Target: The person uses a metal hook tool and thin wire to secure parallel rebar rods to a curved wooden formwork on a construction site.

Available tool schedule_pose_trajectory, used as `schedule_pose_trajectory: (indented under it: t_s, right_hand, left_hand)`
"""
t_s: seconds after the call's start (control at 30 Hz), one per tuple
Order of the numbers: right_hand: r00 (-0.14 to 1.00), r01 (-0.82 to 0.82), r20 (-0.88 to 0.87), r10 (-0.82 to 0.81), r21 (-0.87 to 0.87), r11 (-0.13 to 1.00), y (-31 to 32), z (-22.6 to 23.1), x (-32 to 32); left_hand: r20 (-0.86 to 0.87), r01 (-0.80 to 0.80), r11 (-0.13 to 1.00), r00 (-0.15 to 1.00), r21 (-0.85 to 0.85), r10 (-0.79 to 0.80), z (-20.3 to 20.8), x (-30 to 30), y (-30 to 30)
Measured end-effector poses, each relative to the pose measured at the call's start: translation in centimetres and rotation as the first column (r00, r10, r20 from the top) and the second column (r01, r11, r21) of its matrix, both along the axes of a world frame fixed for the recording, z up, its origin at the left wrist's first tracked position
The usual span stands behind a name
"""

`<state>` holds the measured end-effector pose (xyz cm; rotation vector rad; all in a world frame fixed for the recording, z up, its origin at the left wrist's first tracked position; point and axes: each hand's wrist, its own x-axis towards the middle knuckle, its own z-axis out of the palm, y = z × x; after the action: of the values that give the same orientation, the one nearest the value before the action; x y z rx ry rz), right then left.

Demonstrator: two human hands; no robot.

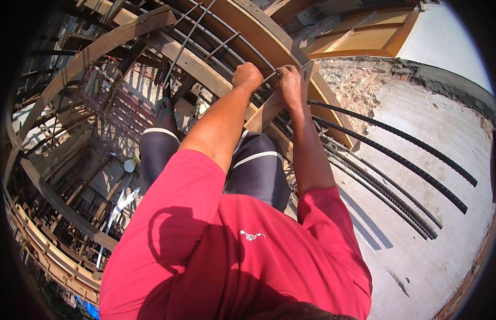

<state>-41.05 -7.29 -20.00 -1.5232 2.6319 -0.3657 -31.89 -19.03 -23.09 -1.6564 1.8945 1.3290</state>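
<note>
My left hand (247,76) is closed in a fist over a wooden beam form with steel bars in it. My right hand (293,85) is just to its right, fingers bent and closed. A thin steel rod (269,78) shows in the short gap between the hands and runs into both grips; its ends are hidden by my fingers. Long reinforcing bars (221,47) run beneath and beyond my hands, crossed by thinner steel ties (190,38). A short wooden piece (265,111) lies below my right wrist.
Ribbed bar ends (418,144) jut out on the right over a pale slab (418,213). Curved timber (93,48) and scaffolding poles fill the left, with a drop to a lower level holding a white container (130,165). A wood-framed panel (365,32) stands at the back right.
</note>
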Motion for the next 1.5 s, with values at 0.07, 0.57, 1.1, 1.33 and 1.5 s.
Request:
schedule_pose_trajectory:
  t_s: [0.07,0.57,1.1,1.33,1.5]
  right_hand:
    - [0.997,0.008,-0.071,-0.011,-0.038,0.999,0.2,0.0,0.0]
    - [0.928,0.226,0.340,-0.153,-0.187,0.956,-0.2,-0.2,0.7]
    - [0.550,0.439,0.833,-0.052,-0.236,0.867,-2.5,-0.7,0.5]
    - [0.965,-0.057,0.254,0.072,-0.065,0.996,-1.5,-0.5,1.7]
    - [0.958,-0.147,0.247,0.147,-0.019,0.989,-2.2,-0.3,1.0]
  left_hand:
    - [-0.007,-0.036,0.997,0.999,0.073,0.037,-1.0,-0.5,-0.2]
    - [-0.017,0.136,0.989,0.990,-0.053,-0.137,-0.3,1.3,-4.1]
    - [-0.304,-0.042,0.468,0.709,0.882,0.637,5.4,8.5,-3.2]
    - [-0.439,0.092,0.995,0.896,0.030,-0.069,5.2,11.0,-1.9]
    - [-0.440,0.215,0.947,0.845,-0.239,-0.302,5.9,10.5,-2.2]
